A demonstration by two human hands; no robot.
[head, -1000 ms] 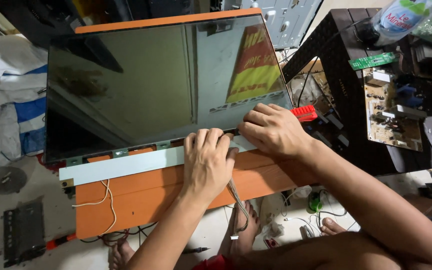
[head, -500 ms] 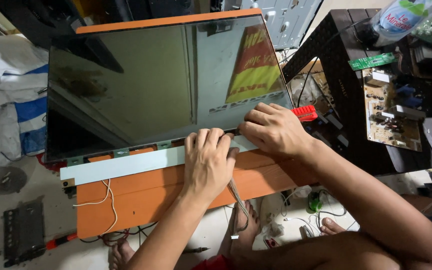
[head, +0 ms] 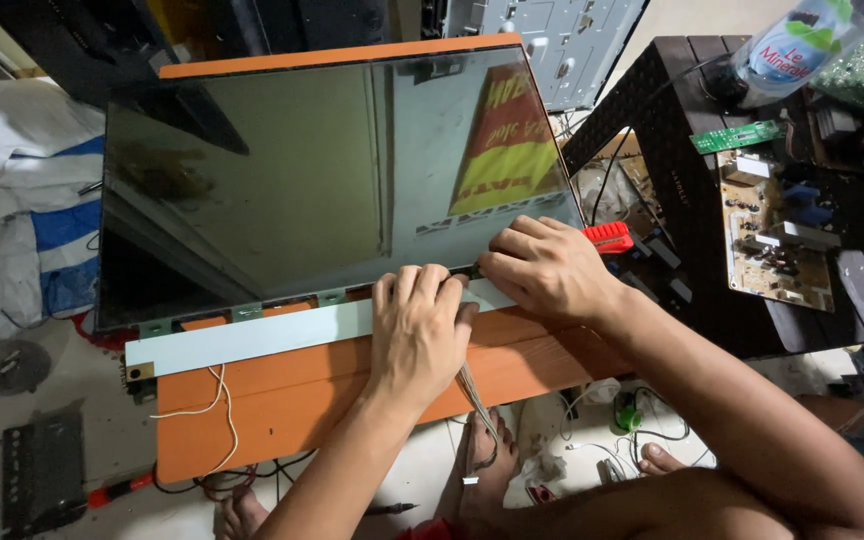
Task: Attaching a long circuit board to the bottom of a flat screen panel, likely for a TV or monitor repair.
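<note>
**Both hands at the lower edge of a bare display panel**

The left hand (head: 417,325) lies flat, fingers together and extended, its grip open, pressing on the white strip (head: 252,338) along the panel's near edge. Just beside it, the right hand (head: 542,265) has its fingers curled, grip pinched closed at the lower right edge of the dark glossy display panel (head: 322,180); what it pinches is too small to tell. The panel rests on an orange table (head: 282,400). A red tool handle (head: 607,237) lies just behind the right hand. Circuit boards (head: 777,240) sit on a dark stand at right.
</note>
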